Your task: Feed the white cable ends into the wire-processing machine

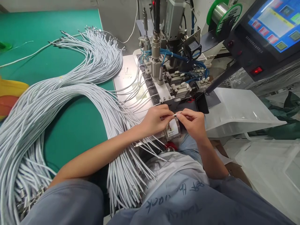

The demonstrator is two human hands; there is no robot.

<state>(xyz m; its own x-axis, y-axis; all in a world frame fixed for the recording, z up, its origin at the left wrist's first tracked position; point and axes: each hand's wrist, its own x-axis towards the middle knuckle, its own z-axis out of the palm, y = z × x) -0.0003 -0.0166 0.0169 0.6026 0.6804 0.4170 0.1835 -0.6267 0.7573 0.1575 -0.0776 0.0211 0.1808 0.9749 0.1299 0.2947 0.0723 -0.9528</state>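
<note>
In front of the machine (pixel 161 68), my two hands meet fingertip to fingertip over a white cable end (pixel 175 115). My left hand (pixel 157 118) is closed in a pinch on the white cable. Just to its right, my right hand (pixel 192 122) pinches at the tip of the same cable; the fingers hide most of what lies between them. Several white cables run from the machine's front clamps to the left. A large bundle of white cables (pixel 58 90) lies beside and under my left forearm, its loose ends hanging toward my lap.
A green mat (pixel 70 125) covers the table at left, with a yellow and orange object (pixel 10 97) at its edge. A solder wire spool (pixel 222 15) and a lit touchscreen (pixel 276 25) stand at upper right. Translucent white plastic bins (pixel 241 109) sit at right.
</note>
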